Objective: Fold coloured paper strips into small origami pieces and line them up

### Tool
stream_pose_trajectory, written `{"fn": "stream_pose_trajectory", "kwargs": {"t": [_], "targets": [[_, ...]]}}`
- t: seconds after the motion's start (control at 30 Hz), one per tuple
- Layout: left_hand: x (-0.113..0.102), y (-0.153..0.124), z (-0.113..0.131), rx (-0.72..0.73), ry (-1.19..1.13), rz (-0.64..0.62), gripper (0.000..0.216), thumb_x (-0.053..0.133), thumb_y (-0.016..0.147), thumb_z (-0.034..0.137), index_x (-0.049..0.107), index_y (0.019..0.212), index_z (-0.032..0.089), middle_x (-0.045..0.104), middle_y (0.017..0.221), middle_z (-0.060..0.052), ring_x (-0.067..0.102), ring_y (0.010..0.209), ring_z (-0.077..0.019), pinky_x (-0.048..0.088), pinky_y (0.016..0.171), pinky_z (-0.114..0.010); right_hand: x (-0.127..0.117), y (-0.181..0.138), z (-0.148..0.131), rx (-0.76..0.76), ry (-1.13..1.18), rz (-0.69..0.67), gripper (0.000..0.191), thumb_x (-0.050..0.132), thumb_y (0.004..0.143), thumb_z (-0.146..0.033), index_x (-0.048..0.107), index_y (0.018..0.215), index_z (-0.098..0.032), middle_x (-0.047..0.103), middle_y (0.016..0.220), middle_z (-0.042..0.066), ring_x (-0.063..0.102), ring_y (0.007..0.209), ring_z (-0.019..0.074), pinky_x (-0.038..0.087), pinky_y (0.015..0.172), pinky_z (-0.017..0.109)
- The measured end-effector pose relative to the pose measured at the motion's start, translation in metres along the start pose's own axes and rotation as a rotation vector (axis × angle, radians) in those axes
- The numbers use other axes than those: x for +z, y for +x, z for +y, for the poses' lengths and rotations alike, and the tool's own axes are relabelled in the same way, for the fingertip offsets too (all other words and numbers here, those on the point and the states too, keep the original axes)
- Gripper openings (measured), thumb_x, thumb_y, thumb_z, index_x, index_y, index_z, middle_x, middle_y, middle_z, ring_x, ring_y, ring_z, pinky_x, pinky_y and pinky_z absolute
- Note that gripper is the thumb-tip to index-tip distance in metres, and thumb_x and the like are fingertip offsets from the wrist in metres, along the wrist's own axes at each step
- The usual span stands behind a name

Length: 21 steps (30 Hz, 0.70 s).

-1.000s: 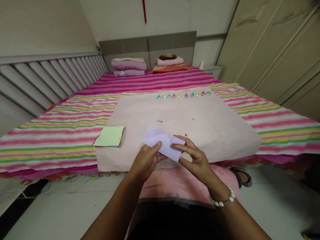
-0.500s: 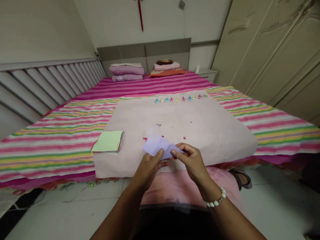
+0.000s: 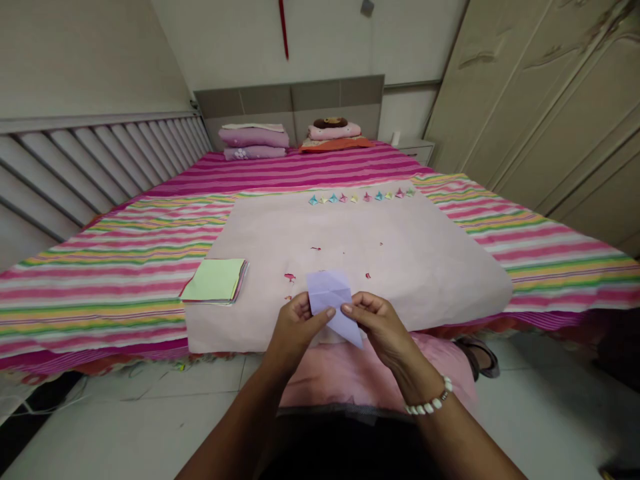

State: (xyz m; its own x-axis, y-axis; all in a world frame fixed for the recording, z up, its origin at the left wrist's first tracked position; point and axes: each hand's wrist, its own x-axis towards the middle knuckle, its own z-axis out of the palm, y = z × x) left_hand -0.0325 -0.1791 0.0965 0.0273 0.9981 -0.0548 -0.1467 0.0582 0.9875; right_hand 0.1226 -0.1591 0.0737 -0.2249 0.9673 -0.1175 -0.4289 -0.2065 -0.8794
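Observation:
A partly folded sheet of lilac origami paper (image 3: pixel 330 290) is held between my two hands, above the near edge of the pale mat (image 3: pixel 425 267). My left hand (image 3: pixel 300 327) pinches its left side, thumb on top and fingers behind. On the other side, my right hand (image 3: pixel 377 327) grips the right edge between thumb and fingers. A pointed end of the paper hangs down between the hands. Crease lines show on its face. The fingers behind the sheet are partly hidden.
A stack of coloured paper (image 3: pixel 213 280), light green on top, lies at the mat's left. Several small folded paper pieces (image 3: pixel 367 197) line the far edge. Red scraps (image 3: pixel 290 277) are scattered mid-mat. The mat rests on a striped bed (image 3: pixel 125 267); a pink cushion (image 3: pixel 330 380) is below my hands.
The lilac paper has been turned in my hands, so a point that faced right now hangs downward. Both hands keep hold of it and have shifted only slightly.

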Motion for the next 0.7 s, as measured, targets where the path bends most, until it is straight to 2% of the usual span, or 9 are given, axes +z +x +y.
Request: {"fn": "stream_pose_trajectory", "kwargs": {"t": [0.13, 0.23, 0.3, 0.37, 0.5, 0.63, 0.7], "targets": [[-0.0019, 0.0022, -0.0032, 0.111, -0.030, 0.159, 0.033, 0.079, 0.063, 0.022, 0.047, 0.072, 0.019, 0.064, 0.069, 0.003, 0.061, 0.065, -0.0117, 0.048, 0.064, -0.023, -0.0006, -0.0005, 0.0041, -0.024, -0.018, -0.031, 0.023, 0.083, 0.060, -0.032, 0.064, 0.060, -0.019, 0.060, 0.055, -0.003, 0.051, 0.051, 0.0109, 0.040, 0.053, 0.024], [-0.0017, 0.0007, -0.0047, 0.144, 0.008, 0.139, 0.035, 0.078, 0.065, 0.022, 0.043, 0.066, 0.020, 0.063, 0.070, 0.002, 0.060, 0.066, -0.0118, 0.047, 0.062, -0.023, -0.0003, 0.0000, 0.0031, -0.081, -0.001, -0.057, 0.019, 0.083, 0.060, -0.029, 0.069, 0.070, -0.021, 0.066, 0.065, -0.001, 0.058, 0.063, 0.0152, 0.046, 0.066, 0.029], [-0.0002, -0.0008, -0.0050, 0.164, 0.039, 0.124, 0.030, 0.077, 0.065, 0.021, 0.048, 0.065, 0.019, 0.061, 0.068, 0.003, 0.058, 0.065, -0.0109, 0.046, 0.061, -0.022, -0.0001, 0.0007, 0.0013, -0.118, 0.018, -0.055, 0.020, 0.083, 0.061, -0.028, 0.071, 0.076, -0.022, 0.069, 0.072, 0.000, 0.061, 0.070, 0.0175, 0.047, 0.073, 0.031], [0.0014, -0.0018, -0.0052, 0.189, 0.075, 0.126, 0.020, 0.078, 0.065, 0.020, 0.059, 0.073, 0.018, 0.059, 0.066, 0.003, 0.055, 0.063, -0.0102, 0.046, 0.060, -0.021, -0.0002, 0.0016, 0.0002, -0.147, 0.027, -0.035, 0.017, 0.081, 0.063, -0.028, 0.071, 0.075, -0.022, 0.071, 0.074, 0.000, 0.062, 0.072, 0.0180, 0.046, 0.075, 0.032], [0.0031, -0.0012, -0.0066, 0.181, 0.106, 0.136, 0.029, 0.078, 0.064, 0.021, 0.071, 0.092, 0.020, 0.064, 0.073, 0.002, 0.057, 0.067, -0.0120, 0.048, 0.064, -0.023, -0.0022, 0.0023, 0.0007, -0.188, 0.026, 0.006, 0.012, 0.080, 0.066, -0.027, 0.072, 0.073, -0.021, 0.070, 0.072, 0.000, 0.060, 0.070, 0.0160, 0.046, 0.072, 0.030], [0.0025, 0.0017, -0.0094, 0.158, 0.107, 0.141, 0.026, 0.078, 0.064, 0.022, 0.074, 0.090, 0.021, 0.067, 0.078, 0.000, 0.059, 0.071, -0.0137, 0.050, 0.067, -0.025, -0.0036, 0.0028, 0.0001, -0.236, -0.020, 0.007, 0.010, 0.078, 0.067, -0.026, 0.072, 0.074, -0.021, 0.068, 0.074, 0.000, 0.058, 0.072, 0.0151, 0.046, 0.071, 0.028], [0.0018, 0.0032, -0.0098, 0.197, 0.131, 0.149, 0.018, 0.078, 0.064, 0.022, 0.075, 0.081, 0.021, 0.067, 0.085, -0.002, 0.060, 0.075, -0.0147, 0.050, 0.067, -0.025, -0.0034, 0.0038, -0.0013, -0.274, -0.074, 0.020, 0.010, 0.077, 0.067, -0.027, 0.071, 0.071, -0.021, 0.069, 0.086, 0.003, 0.058, 0.076, 0.0165, 0.046, 0.070, 0.028]]}}
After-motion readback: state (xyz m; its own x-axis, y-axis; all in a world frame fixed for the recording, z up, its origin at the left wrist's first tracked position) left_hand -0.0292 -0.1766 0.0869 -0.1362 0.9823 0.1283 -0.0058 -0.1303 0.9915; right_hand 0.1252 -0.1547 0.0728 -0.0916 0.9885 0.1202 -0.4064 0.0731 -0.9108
